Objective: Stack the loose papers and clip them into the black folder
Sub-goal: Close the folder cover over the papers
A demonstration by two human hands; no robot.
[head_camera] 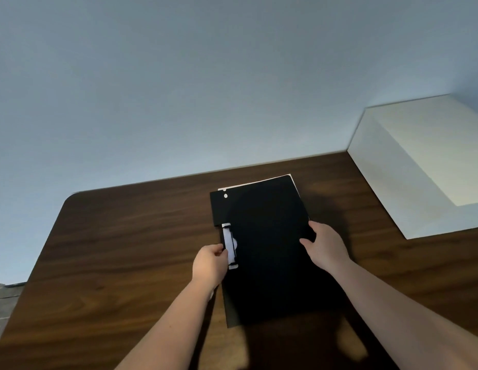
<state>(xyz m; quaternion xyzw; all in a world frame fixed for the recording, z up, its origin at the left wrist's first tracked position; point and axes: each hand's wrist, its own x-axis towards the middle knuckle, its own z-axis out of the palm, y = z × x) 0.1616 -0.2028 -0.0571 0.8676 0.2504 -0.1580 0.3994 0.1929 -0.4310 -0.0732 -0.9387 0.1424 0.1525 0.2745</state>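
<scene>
The black folder (pixel 264 236) lies closed on the dark wooden table, its long side running away from me. A thin strip of white papers (pixel 255 182) shows past its far edge. A label holder with a white insert (pixel 230 245) sits on the folder's left spine. My left hand (pixel 210 264) pinches the spine right beside that label holder. My right hand (pixel 324 245) grips the folder's right edge, fingers curled over the cover.
The wooden table (pixel 126 249) has a rounded far-left corner and ends at a pale wall. A large white box (pixel 419 166) stands at the table's far right, close to the folder.
</scene>
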